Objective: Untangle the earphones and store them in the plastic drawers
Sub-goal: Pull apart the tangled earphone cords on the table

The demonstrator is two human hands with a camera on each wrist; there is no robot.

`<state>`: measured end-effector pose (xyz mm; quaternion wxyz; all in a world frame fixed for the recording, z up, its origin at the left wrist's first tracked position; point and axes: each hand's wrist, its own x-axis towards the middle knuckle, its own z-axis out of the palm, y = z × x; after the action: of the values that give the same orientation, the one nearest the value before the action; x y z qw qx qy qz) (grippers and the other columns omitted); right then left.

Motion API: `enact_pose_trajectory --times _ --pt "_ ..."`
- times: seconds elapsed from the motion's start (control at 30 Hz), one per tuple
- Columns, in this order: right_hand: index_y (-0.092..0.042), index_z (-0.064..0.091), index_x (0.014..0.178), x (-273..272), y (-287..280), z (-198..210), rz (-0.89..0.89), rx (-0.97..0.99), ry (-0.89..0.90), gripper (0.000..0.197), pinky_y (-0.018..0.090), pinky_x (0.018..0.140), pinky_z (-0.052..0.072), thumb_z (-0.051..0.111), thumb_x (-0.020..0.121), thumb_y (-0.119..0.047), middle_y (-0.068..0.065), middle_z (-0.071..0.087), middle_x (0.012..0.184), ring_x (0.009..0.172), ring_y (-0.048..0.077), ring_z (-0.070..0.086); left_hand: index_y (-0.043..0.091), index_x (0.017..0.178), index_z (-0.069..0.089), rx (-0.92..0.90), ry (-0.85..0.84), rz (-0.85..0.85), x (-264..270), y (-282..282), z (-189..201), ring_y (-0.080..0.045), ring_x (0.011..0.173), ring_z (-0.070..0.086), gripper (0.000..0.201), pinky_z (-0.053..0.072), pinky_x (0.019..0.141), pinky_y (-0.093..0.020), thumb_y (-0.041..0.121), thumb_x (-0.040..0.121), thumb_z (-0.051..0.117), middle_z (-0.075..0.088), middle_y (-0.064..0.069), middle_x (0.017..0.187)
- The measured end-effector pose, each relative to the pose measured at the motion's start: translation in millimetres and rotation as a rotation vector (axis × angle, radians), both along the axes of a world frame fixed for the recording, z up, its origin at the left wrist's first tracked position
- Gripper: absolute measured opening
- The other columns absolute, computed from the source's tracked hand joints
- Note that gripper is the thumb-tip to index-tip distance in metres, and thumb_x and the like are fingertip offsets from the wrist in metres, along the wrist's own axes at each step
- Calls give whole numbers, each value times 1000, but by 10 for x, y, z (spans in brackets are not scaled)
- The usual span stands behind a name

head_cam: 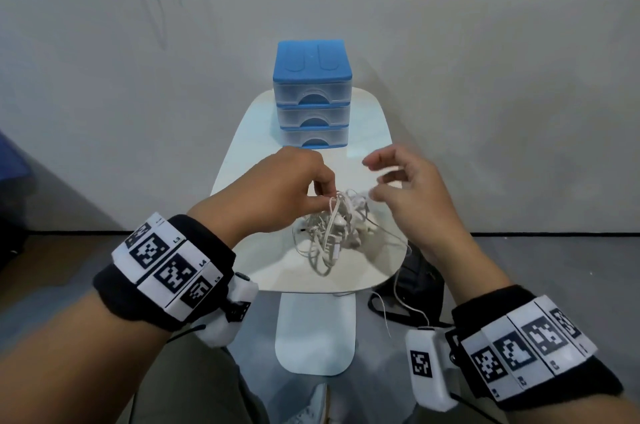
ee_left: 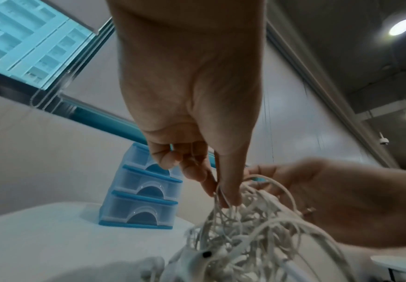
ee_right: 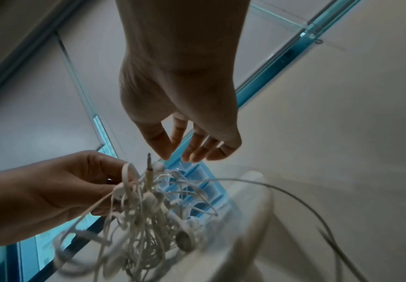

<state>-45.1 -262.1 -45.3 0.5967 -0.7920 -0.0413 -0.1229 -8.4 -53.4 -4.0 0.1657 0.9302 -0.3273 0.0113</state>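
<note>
A tangled clump of white earphones point(head_cam: 330, 231) hangs just above the small white table point(head_cam: 263, 250), its lowest loops near the front edge. My left hand point(head_cam: 323, 196) pinches the top of the clump between thumb and fingers; the pinch shows in the left wrist view point(ee_left: 223, 196). My right hand point(head_cam: 375, 179) hovers just right of the clump, fingers loosely spread and holding nothing, also seen in the right wrist view point(ee_right: 187, 152). The earphones point(ee_right: 149, 213) show a jack plug sticking up. The plastic drawers point(head_cam: 313, 96), blue-topped with three clear drawers, stand shut at the table's far end.
A thin white cable point(head_cam: 398, 299) trails off the table's right edge toward a black bag point(head_cam: 415, 281) on the floor. A beige wall stands close behind the drawers. The table's white base point(head_cam: 315, 333) lies below the front edge.
</note>
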Motion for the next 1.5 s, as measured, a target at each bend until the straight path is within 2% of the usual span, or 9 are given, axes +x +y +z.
enact_pose_trajectory --times 0.2,0.33,0.5,0.77,0.93,1.07,1.2,1.33,1.5 --pt "-17 66 128 90 51 68 367 44 117 37 40 93 55 70 93 -5 7 76 109 98 22 71 27 87 80 -128 -96 -54 10 -1 77 -4 67 58 2 42 62 -22 26 88 81 60 19 69" --pt "-8 72 116 102 26 8 372 176 121 25 31 87 53 69 94 1 25 72 108 91 21 66 26 82 79 -217 -50 0 39 123 126 -8 72 61 6 40 62 -13 29 88 82 70 14 74" --pt "-7 75 106 88 56 3 435 175 133 25 24 79 51 69 82 -7 9 72 97 87 18 65 23 83 80 -296 48 64 44 179 131 -7 72 63 5 41 63 -10 23 88 82 72 11 73" --pt "-7 65 89 78 26 23 416 216 56 9 25 70 49 74 86 -7 9 67 87 72 18 62 24 84 77 -491 247 151 49 268 114 -19 84 69 9 51 78 -26 28 92 77 76 6 85" --pt "-6 70 85 76 41 23 332 215 32 11 32 80 50 77 83 -14 28 70 97 79 24 65 21 85 76 -571 313 210 34 307 109 -16 83 69 11 49 80 -33 29 93 76 75 2 83" --pt "-5 76 83 62 44 57 336 95 19 11 37 88 51 71 82 -15 17 75 97 88 34 68 19 87 74 -640 311 240 12 305 80 -11 76 64 12 44 75 -33 28 95 73 72 -1 80" --pt "2 75 89 60 96 219 343 39 63 28 10 69 45 59 100 -19 15 76 92 77 11 67 18 89 71 -698 295 202 -22 251 79 -15 73 60 13 44 71 -31 27 98 71 70 -7 83" --pt "0 72 84 170 182 298 311 -92 83 24 19 73 50 69 98 -19 2 73 76 70 11 66 18 91 71 -746 275 202 -5 170 94 -20 74 59 10 44 66 -30 25 99 69 69 -4 84" --pt "-4 66 78 245 285 416 217 23 162 28 19 56 45 64 101 -19 15 73 76 62 20 70 24 100 63 -807 6 320 7 73 -16 -8 78 57 16 47 67 -17 27 91 77 65 12 96"
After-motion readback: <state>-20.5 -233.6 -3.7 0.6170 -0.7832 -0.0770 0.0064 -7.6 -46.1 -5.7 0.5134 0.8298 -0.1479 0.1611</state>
